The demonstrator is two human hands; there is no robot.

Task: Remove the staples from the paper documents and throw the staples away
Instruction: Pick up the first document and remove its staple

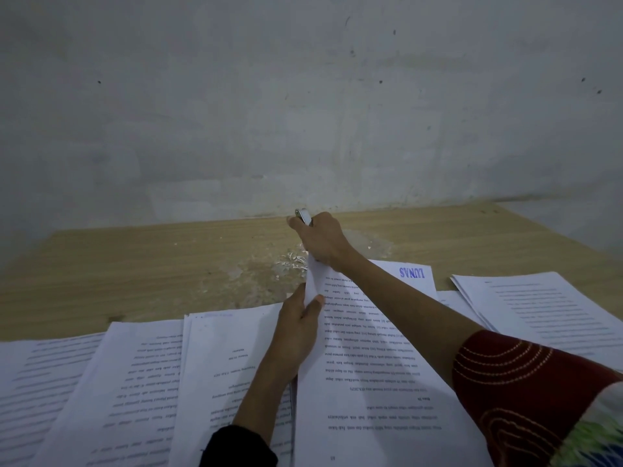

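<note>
Bare counter (118,261) lay open at the far left, up to the wall (303,112). Overlapping paper stacks (141,382) covered the near edge; loose staples (293,261) littered the middle.

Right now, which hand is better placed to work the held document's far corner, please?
Right: the right hand grips the silver metal tool at that corner, while the left hand pinches the white printed document by its edge.

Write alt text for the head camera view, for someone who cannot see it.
A person's right hand grips a small metal tool at the far corner of a printed document, while the left hand pinches its left edge. A small pile of pale bits lies on the wooden table beside it, with more printed papers spread alongside.
</note>
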